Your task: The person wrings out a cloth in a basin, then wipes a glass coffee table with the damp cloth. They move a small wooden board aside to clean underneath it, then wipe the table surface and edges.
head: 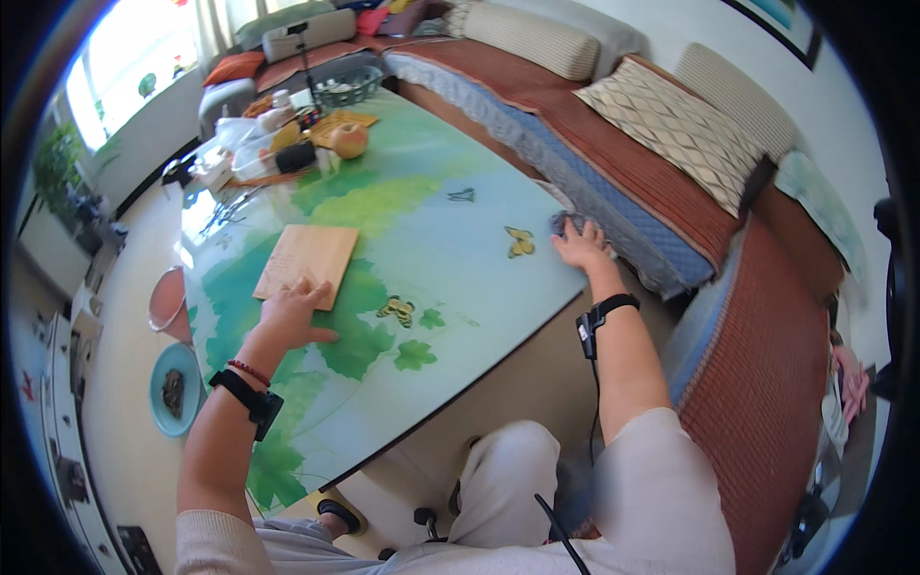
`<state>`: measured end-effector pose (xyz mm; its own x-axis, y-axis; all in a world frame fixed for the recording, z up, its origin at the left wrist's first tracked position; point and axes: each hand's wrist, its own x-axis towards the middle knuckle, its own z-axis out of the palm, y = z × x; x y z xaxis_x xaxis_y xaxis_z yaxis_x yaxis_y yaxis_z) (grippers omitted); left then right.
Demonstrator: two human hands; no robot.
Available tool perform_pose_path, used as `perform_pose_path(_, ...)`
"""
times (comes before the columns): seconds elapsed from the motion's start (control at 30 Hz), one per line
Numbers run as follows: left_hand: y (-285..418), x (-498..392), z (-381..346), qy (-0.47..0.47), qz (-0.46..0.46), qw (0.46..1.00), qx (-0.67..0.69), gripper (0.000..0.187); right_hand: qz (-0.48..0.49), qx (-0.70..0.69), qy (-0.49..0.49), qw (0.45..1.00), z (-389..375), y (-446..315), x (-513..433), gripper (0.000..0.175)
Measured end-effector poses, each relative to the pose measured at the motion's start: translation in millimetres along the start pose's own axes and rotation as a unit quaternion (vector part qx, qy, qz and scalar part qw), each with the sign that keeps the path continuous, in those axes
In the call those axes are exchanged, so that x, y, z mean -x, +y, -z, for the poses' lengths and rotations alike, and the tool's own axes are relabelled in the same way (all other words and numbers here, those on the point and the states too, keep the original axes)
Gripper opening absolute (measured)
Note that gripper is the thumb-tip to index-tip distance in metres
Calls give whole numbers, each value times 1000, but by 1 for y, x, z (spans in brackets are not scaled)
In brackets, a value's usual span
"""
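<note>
A flat, square wooden board [316, 259] with faint marks lies on the leaf-patterned tabletop [431, 273]. My left hand [293, 316] rests on its near edge, fingers apart and thumb out over the table. Over at the right edge of the table, my right hand [586, 246] reaches to a small dark grey, fuzzy-looking bundle [566, 221]. Its fingers partly cover the bundle, so whether they grip it or only touch it is unclear. Both wrists wear black strapped devices.
An apple [349, 141], a dark cylinder [295, 156], plastic bags and a green basket [350, 88] crowd the far left end. A sofa [546, 108] runs along the right. Left of the table, a blue basin [176, 428] and a pink bucket [169, 305] stand on the floor.
</note>
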<state>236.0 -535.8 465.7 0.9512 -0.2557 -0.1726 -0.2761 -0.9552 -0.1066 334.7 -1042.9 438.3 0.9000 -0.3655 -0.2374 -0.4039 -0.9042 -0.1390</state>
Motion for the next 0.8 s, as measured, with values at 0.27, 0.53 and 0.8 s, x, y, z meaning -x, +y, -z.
perform_pose_path(0.27,2,2,3,-5,9,1000,18,98,-75,4,-67,995,14,-93,-95,93)
perform_pose_path(0.53,-3,-3,4,6,-24,999,44,104,67,70,-131,987,6,-226,-178,103)
perform_pose_path(0.8,-3,-4,4,11,-19,998,65,107,435,87,-144,884,-19,-385,-120,71)
